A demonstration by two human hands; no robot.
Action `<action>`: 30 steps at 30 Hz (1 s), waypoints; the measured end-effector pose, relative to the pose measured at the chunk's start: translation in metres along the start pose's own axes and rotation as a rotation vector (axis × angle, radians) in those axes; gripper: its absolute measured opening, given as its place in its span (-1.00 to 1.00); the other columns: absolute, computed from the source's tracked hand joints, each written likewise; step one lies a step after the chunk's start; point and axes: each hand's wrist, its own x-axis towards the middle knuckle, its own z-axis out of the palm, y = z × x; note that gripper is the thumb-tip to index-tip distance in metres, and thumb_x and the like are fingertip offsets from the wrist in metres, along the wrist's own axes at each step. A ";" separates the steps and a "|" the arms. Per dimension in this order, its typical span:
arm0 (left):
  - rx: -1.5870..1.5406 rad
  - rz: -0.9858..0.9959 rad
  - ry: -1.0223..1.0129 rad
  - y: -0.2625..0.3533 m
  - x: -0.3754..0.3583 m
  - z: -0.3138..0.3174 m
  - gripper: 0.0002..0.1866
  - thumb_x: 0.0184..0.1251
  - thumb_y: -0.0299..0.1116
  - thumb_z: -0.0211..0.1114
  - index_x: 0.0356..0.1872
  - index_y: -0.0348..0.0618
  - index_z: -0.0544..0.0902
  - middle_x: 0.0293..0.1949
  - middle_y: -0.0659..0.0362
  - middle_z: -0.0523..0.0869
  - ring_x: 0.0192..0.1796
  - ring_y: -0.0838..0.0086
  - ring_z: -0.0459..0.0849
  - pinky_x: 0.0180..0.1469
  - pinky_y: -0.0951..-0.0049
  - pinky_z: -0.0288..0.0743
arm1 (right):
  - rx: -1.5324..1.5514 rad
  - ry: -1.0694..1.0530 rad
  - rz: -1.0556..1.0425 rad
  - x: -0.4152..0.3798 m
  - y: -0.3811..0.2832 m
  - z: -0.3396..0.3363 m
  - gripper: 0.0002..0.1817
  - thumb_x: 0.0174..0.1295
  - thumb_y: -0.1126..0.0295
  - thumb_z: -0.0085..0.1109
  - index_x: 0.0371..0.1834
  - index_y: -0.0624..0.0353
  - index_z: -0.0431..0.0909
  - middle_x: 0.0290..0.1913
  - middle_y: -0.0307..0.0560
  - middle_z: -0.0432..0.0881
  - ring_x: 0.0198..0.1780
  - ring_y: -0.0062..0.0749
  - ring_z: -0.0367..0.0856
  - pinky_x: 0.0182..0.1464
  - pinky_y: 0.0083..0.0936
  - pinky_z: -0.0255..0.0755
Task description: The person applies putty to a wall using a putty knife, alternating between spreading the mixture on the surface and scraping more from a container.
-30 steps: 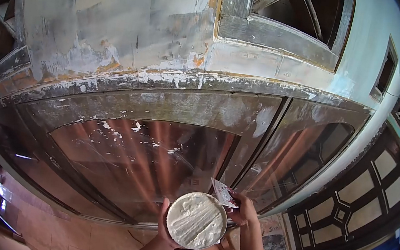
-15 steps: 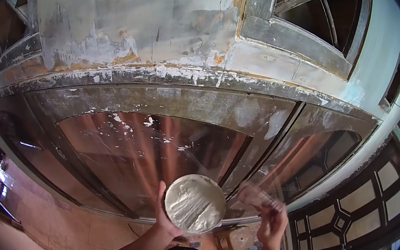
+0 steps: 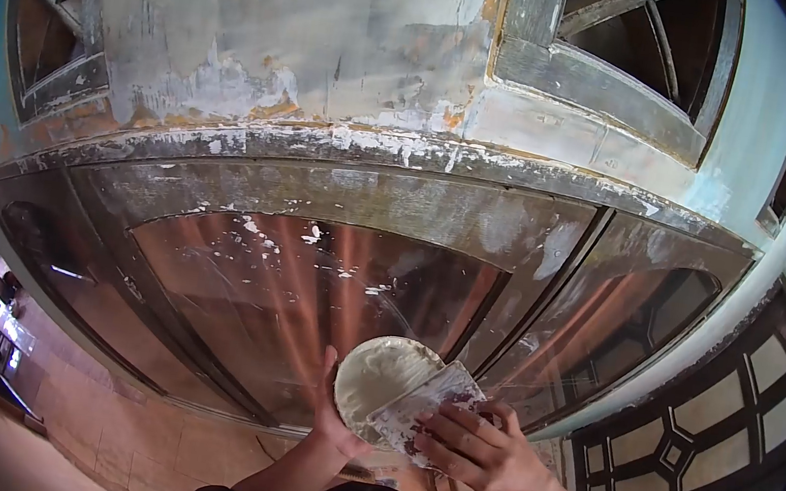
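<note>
A round tub of off-white putty [image 3: 381,375] is held by my left hand [image 3: 336,429], which curls around its left side and underneath. My right hand [image 3: 492,457] grips a flat rectangular putty scraper [image 3: 433,397] smeared with white, its fingers lying across the upper face. The scraper covers the right part of the tub and meets the rim or the putty there; the exact contact is hidden.
Ahead is a brown wooden door frame with glass panes [image 3: 310,274] spotted white. Above it runs a patchy, scraped wall [image 3: 274,21] with a grey wooden vent frame [image 3: 622,87]. A dark lattice door [image 3: 685,443] stands at right, and reddish floor tiles [image 3: 140,436] lie below.
My right hand has brought the scraper left and onto the tub, from apart at its right. The tub has shifted slightly right, and the view has shifted a little.
</note>
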 end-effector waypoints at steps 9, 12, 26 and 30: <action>-0.019 0.069 -0.026 0.008 -0.006 -0.003 -0.12 0.48 0.40 -0.24 0.48 -0.18 0.34 0.44 -0.08 0.43 0.45 -0.03 0.41 0.44 -0.14 0.31 | -0.024 0.001 0.040 -0.007 0.009 -0.033 -0.64 0.00 0.32 0.34 -0.05 -0.04 0.71 0.06 -0.36 0.72 0.15 -0.37 0.61 0.15 -0.20 0.43; -0.011 0.068 -0.035 0.011 -0.006 0.004 -0.14 0.50 0.38 -0.23 0.48 -0.17 0.34 0.44 -0.08 0.43 0.44 -0.04 0.42 0.43 -0.14 0.32 | -0.072 -0.067 -0.002 -0.005 0.011 -0.033 -0.65 0.00 0.30 0.36 -0.07 -0.04 0.70 0.02 -0.37 0.72 0.11 -0.39 0.61 0.13 -0.21 0.44; -0.061 0.048 0.017 0.007 -0.005 0.007 -0.14 0.49 0.39 -0.21 0.47 -0.16 0.34 0.40 -0.08 0.47 0.39 -0.03 0.48 0.39 -0.13 0.36 | 0.013 -0.079 -0.082 0.007 0.008 -0.005 -0.69 0.09 0.29 0.28 -0.07 0.02 0.67 0.00 -0.29 0.69 0.10 -0.37 0.58 0.12 -0.21 0.45; -0.046 0.013 0.049 0.003 -0.005 0.019 -0.14 0.49 0.38 -0.21 0.46 -0.18 0.36 0.39 -0.09 0.48 0.38 -0.01 0.48 0.39 -0.11 0.38 | 0.055 -0.066 -0.072 0.013 0.011 0.004 -0.61 0.02 0.28 0.28 -0.02 0.05 0.67 0.03 -0.26 0.69 0.11 -0.33 0.56 0.14 -0.19 0.44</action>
